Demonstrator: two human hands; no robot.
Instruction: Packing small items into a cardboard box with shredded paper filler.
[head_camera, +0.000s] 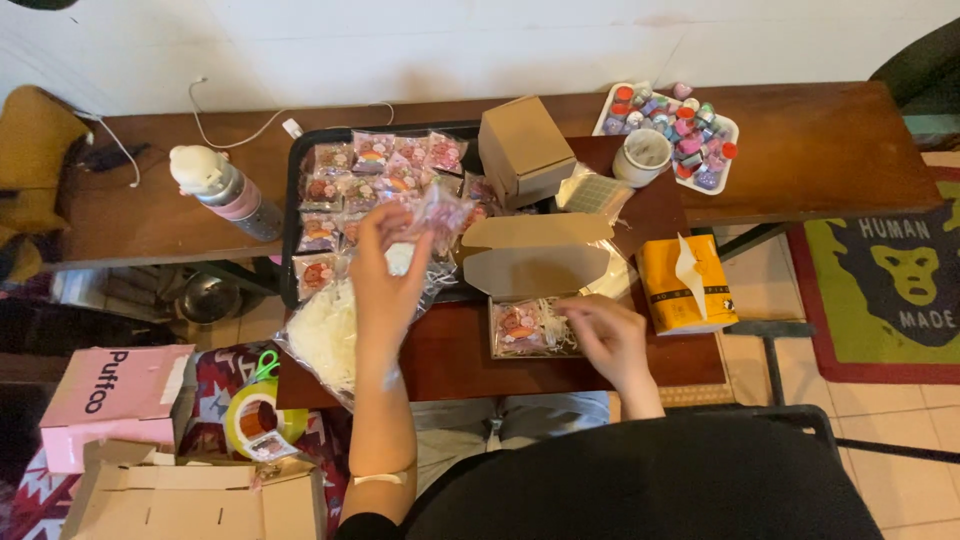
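My left hand is raised over the black tray and pinches a small clear packet with a pink item inside. My right hand rests at the edge of an open brown cardboard box, fingers touching the white paper shreds and a pink packet lying in it. The box's lid stands open behind. Several more small pink packets lie in rows on the tray. A clear bag of white paper shreds lies under my left forearm.
A closed brown box, a white cup and a white tray of small coloured bottles stand at the back right. Nearby are a yellow tissue pack, a white-capped bottle, a tape dispenser, a pink box and cardboard boxes.
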